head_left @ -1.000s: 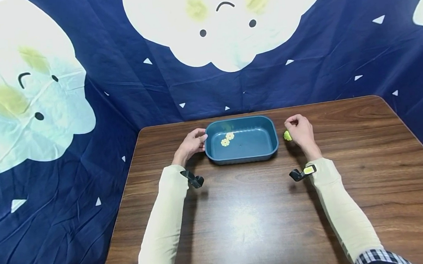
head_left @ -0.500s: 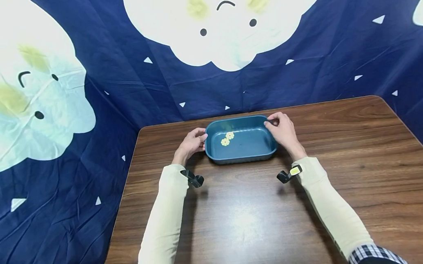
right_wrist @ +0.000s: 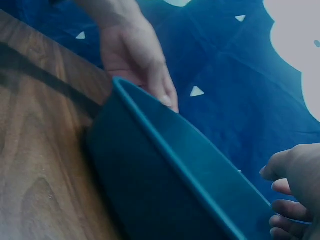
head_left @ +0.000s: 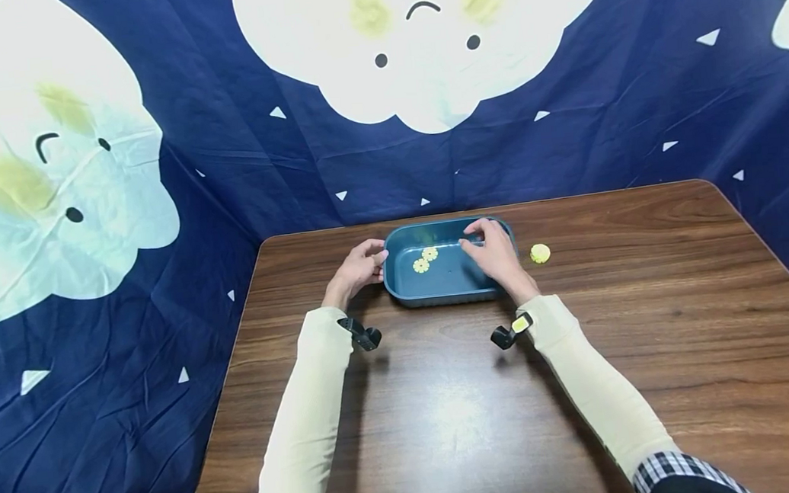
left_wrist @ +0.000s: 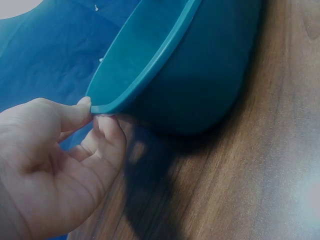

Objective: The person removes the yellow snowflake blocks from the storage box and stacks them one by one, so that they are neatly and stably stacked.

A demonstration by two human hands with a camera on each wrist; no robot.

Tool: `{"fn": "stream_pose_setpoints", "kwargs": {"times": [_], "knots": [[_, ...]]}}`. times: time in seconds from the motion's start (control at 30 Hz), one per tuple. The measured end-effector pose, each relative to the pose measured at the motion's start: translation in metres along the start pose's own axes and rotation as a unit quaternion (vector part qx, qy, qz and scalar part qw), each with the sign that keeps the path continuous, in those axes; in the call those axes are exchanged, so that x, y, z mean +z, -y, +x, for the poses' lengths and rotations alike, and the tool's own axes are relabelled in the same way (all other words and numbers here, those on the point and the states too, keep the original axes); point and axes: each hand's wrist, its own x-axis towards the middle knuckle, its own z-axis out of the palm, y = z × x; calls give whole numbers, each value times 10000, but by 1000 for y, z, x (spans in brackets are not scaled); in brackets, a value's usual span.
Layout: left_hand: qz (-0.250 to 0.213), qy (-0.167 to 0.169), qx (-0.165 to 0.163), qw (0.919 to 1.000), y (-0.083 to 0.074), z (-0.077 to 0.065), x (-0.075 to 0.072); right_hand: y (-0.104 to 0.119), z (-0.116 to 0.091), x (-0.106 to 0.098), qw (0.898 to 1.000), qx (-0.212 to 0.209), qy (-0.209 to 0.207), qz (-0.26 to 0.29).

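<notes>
A teal plastic basin (head_left: 453, 298) stands at the far side of the wooden table. Two small pale-yellow flower-shaped pieces (head_left: 421, 265) lie in its left half. My left hand (head_left: 358, 270) pinches the basin's left rim; in the left wrist view the thumb is on top and the fingers are below. Over the basin's right half hovers my right hand (head_left: 497, 256), its fingers loosely bent. A gap shows between thumb and forefinger, with nothing visible in it. Right of the basin, a round yellow-green piece (head_left: 540, 253) lies on the table.
The wooden table (head_left: 680, 295) ends at a dark blue cloth (head_left: 375, 164) with white clouds, which hangs behind and at the left. A black wrist camera sits on each sleeved forearm. Glare marks the table's middle.
My right hand has moved left from beside the yellow-green piece, past the basin's right rim, to above its inside, and the piece is now uncovered. The left hand and basin stay put.
</notes>
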Motion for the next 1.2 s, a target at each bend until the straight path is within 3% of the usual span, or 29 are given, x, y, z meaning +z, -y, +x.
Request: {"fn": "stream_pose_setpoints", "kwargs": {"times": [0.37, 0.7, 1.2], "knots": [[50, -8, 22, 10000, -1, 0, 0, 5, 6, 29, 9962, -19, 681, -540], [-3, -2, 39, 10000, 0, 0, 1, 10, 11, 42, 9854, -39, 1206, -1203], [-44, 37, 105, 9999, -1, -2, 0, 13, 20, 66, 9549, -588, 1626, -2414]]}}
